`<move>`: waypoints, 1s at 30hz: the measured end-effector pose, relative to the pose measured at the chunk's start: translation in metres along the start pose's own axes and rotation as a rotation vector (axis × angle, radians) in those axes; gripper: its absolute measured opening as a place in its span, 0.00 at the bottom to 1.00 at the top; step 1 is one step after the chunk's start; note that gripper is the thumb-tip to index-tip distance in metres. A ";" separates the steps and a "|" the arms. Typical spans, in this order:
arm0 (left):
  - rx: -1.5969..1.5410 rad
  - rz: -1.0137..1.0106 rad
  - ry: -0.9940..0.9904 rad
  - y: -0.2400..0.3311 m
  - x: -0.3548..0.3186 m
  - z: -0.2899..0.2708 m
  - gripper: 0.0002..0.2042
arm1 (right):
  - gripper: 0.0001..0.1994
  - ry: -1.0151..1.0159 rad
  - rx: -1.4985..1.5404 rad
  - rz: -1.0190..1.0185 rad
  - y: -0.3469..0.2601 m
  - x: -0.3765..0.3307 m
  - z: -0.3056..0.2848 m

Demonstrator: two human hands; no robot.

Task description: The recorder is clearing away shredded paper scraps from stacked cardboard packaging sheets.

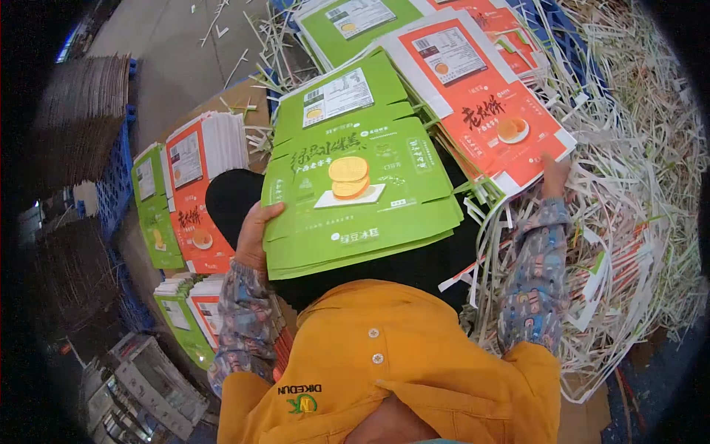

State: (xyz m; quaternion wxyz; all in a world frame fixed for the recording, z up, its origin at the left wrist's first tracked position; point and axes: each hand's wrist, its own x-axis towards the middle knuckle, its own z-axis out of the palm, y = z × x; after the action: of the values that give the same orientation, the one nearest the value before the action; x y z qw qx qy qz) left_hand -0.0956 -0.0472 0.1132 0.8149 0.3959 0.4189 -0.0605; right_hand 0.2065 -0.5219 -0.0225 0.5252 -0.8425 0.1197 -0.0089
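Note:
A thin stack of green printed carton blanks (pixel 347 251) rests over my lap, showing a picture of round yellow cakes. My left hand (pixel 257 231) grips its lower left edge, thumb on top and the other fingers hidden beneath. To the right lies a stack of red-orange carton blanks (pixel 481 92) with white borders. My right hand (pixel 555 177) holds its lower right corner; most of those fingers are out of sight under the sheets. The green stack overlaps the left side of the red one.
More green blanks (pixel 336 55) lie at the far side. Sorted piles of red blanks (pixel 188 200) and green blanks (pixel 151 207) stand at left. Paper trimming strips (pixel 621 185) heap up on the right. Blue pallets (pixel 115 192) hold brown stacked sheets (pixel 70 111) farther left.

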 end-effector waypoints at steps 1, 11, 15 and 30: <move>-0.043 0.010 -0.012 -0.003 0.001 0.002 0.18 | 0.20 0.138 -0.322 -0.043 -0.014 0.005 -0.001; -0.069 0.107 -0.023 0.018 -0.019 0.056 0.20 | 0.33 -0.614 -0.959 -0.723 -0.102 -0.030 0.195; 0.031 0.205 0.034 0.036 -0.020 0.058 0.21 | 0.28 -0.665 -1.063 -0.597 -0.065 -0.040 0.254; -0.020 0.584 0.277 0.112 -0.175 0.023 0.22 | 0.41 -0.799 -0.808 -0.384 -0.074 -0.029 0.245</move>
State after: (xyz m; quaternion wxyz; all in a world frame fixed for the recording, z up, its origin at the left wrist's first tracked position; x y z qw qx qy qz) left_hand -0.1451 -0.0274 0.3153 0.7369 0.4959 0.3952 0.2342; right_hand 0.2271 -0.2683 -0.0639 0.1566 -0.9201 -0.2473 0.2602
